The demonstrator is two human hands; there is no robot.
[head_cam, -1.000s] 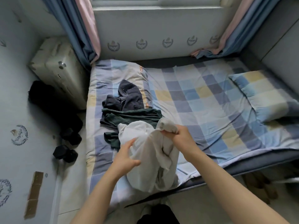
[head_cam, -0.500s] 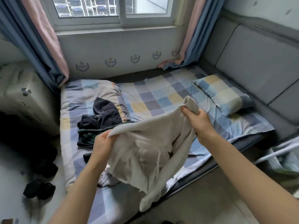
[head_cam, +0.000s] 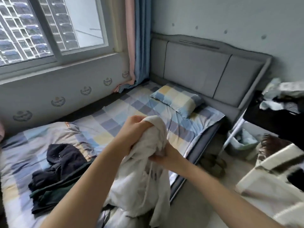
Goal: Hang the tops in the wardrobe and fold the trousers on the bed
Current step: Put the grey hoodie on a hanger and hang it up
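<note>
A white garment (head_cam: 141,183) hangs bunched over the near edge of the bed (head_cam: 115,122), lifted off the checked sheet. My left hand (head_cam: 131,130) grips its top fold from above. My right hand (head_cam: 166,157) holds the cloth just below, its fingers partly hidden in the fabric. A cord dangles down the garment's front. A pile of dark clothes (head_cam: 60,163) lies on the bed's left side, with a dark green piece (head_cam: 49,195) under a black one.
A checked pillow (head_cam: 176,98) rests against the grey headboard (head_cam: 205,71). A window (head_cam: 49,27) and a pink and blue curtain (head_cam: 138,38) stand behind the bed. A black side table (head_cam: 271,119) with clutter and a striped bag (head_cam: 271,186) are on the right.
The view has swung right toward the headboard. My hands have come together, bunching the spread white garment, with the left hand now above the right.
</note>
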